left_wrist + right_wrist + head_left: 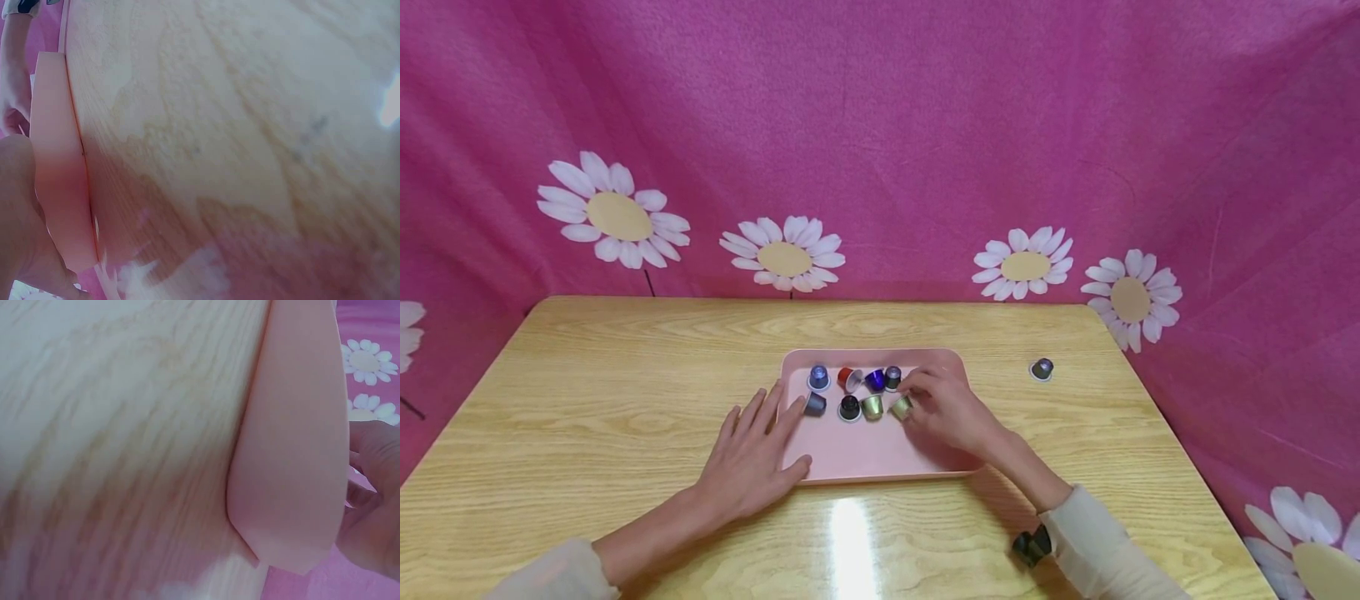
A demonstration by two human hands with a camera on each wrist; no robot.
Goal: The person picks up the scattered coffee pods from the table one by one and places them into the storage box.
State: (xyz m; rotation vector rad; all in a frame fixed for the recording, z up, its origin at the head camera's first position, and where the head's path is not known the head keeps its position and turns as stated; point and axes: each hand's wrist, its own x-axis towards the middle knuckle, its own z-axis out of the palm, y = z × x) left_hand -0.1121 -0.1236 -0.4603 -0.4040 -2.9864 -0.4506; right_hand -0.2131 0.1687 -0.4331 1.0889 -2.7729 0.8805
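In the head view, a shallow pink tray (865, 458) holds several coffee capsules. My left hand (748, 467) lies with its fingers spread over the tray's left rim; its index fingertip is right at a grey-blue capsule (815, 405) lying on its side. Reaching in from the right, my right hand (951, 412) has curled fingers and pinches a pale gold-green capsule (901, 407), partly hidden. Around it are a dark capsule (892, 377), a tilted deep blue one (875, 381), a green one (872, 407), a black one (849, 407), a tipped red one (848, 379) and a blue one (818, 377).
Another dark capsule (1042, 368) stands on the wooden table (647, 375), right of the tray. Small black objects (1032, 546) lie beside the right sleeve. A pink cloth with daisies (880, 150) hangs behind the table.
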